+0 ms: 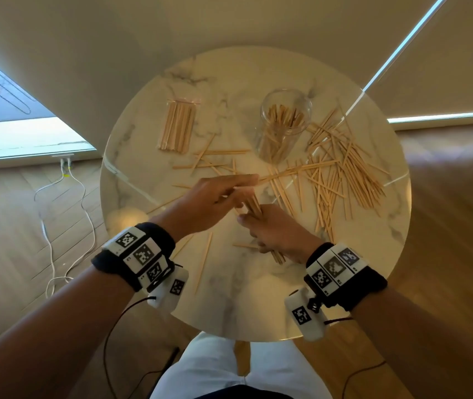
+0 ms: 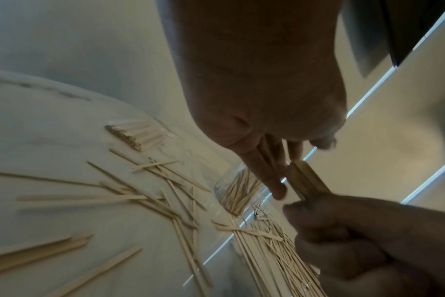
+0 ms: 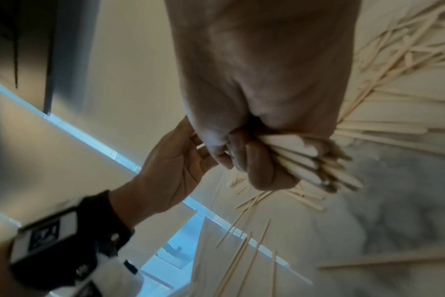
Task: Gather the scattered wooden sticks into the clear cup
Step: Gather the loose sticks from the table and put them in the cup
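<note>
A clear cup stands at the back of the round marble table, partly filled with wooden sticks. Many loose sticks lie to its right, fewer in front of it on the left. My right hand grips a bundle of sticks in its fist above the table's middle; the right wrist view shows the fingers curled round the bundle. My left hand reaches across with straight fingers touching the bundle's upper end.
A neat pack of sticks lies at the back left of the table. Single sticks lie near the front edge between my wrists. White cables trail on the wooden floor to the left.
</note>
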`<state>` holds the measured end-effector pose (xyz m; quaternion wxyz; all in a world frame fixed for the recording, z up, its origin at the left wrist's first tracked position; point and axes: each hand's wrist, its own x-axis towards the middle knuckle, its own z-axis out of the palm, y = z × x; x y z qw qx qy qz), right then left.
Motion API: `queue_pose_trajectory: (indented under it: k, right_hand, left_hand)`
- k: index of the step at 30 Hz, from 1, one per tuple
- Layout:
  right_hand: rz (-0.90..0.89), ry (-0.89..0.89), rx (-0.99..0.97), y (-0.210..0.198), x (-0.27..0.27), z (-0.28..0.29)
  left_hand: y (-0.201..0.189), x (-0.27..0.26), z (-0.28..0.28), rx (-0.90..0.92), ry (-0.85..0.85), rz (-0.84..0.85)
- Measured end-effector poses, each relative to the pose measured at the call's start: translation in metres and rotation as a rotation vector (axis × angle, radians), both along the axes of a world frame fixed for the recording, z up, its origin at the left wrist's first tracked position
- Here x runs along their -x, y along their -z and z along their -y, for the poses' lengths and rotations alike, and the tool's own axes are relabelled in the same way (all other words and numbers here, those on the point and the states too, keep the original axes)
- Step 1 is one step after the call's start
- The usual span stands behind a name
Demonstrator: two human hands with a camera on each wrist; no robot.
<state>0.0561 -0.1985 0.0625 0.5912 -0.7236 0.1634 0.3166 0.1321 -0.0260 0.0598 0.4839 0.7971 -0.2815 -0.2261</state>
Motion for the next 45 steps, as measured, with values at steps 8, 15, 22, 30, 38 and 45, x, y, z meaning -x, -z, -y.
queue_pose_trajectory:
  k: [8,15,22,30,38,45]
  right_hand:
    - [0.107,-0.366,0.173,-0.008,-0.008,0.021]
    - [0.201,-0.605,0.267,-0.023,-0.024,0.055]
    - [0.398,-0.601,0.438,-0.045,-0.044,0.077]
    - [0.469,-0.410,0.438,-0.097,-0.093,0.130]
    - [0.718,0.074,0.356,-0.084,-0.163,0.141]
    - [0.638,-0.206,0.583,-0.043,-0.167,0.125]
  left_hand:
    - [-0.003,-0.013,0.006,0.089,0.043,0.147]
    - [-0.025,-0.033,0.024,0.039,0.275,0.294]
    - [-0.043,-0.046,0.048,0.050,0.306,0.455]
    - [-0.034,-0.082,0.065,-0.068,-0.153,0.462]
    - [-0.006,-0.111,0.098,-0.306,-0.212,0.385]
    - [0.000,-0.113,0.101,-0.306,-0.229,0.325]
